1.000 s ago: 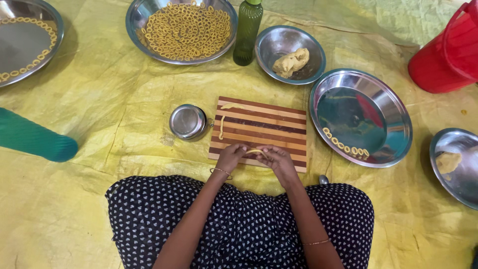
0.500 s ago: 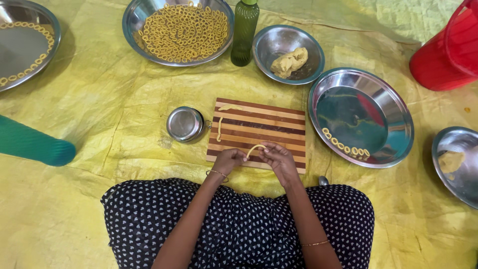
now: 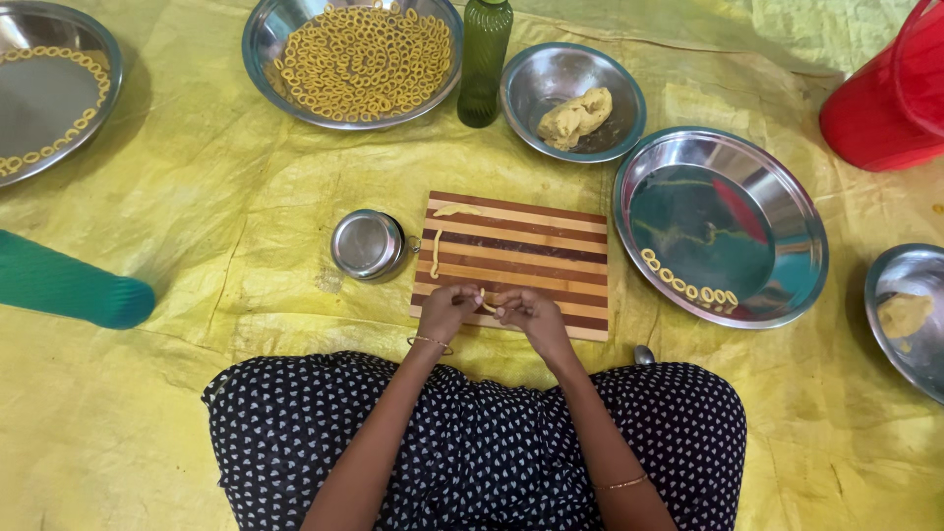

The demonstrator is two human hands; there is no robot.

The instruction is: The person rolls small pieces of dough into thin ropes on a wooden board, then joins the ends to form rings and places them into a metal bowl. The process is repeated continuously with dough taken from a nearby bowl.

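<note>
**Hands Pinched a Dough Strip Over the Striped Board**

At the far left lay a steel plate [image 3: 44,93] with small dough rings along its rim, and below it a green cylinder [image 3: 69,290] rested on the yellow sheet [image 3: 197,216]. Further right, at the top, a wide steel bowl [image 3: 258,39] held a heap of yellow rings. A small steel cup [image 3: 367,244] stood just beside the left edge of the striped wooden board [image 3: 551,246].

On the board lay a thin dough strip [image 3: 435,254] near its left side and a short piece [image 3: 456,209] at its top edge. The left hand [image 3: 444,312] and the right hand [image 3: 531,313] met over the board's near edge, fingertips close together. Both were closed narrowly on a small curved bit of dough [image 3: 485,300] held between them; it sat just above the board, and whether it touched the wood could not be told.

Behind the board stood a green bottle [image 3: 484,64], and right of that a steel bowl [image 3: 551,84] with a lump of dough [image 3: 575,116]. To the right of the board was a large steel plate [image 3: 777,197] with a short row of rings [image 3: 688,285] along its near rim. A red container [image 3: 890,98] occupied the top right corner, and a further steel dish [image 3: 890,285] with some dough sat at the right edge.
</note>
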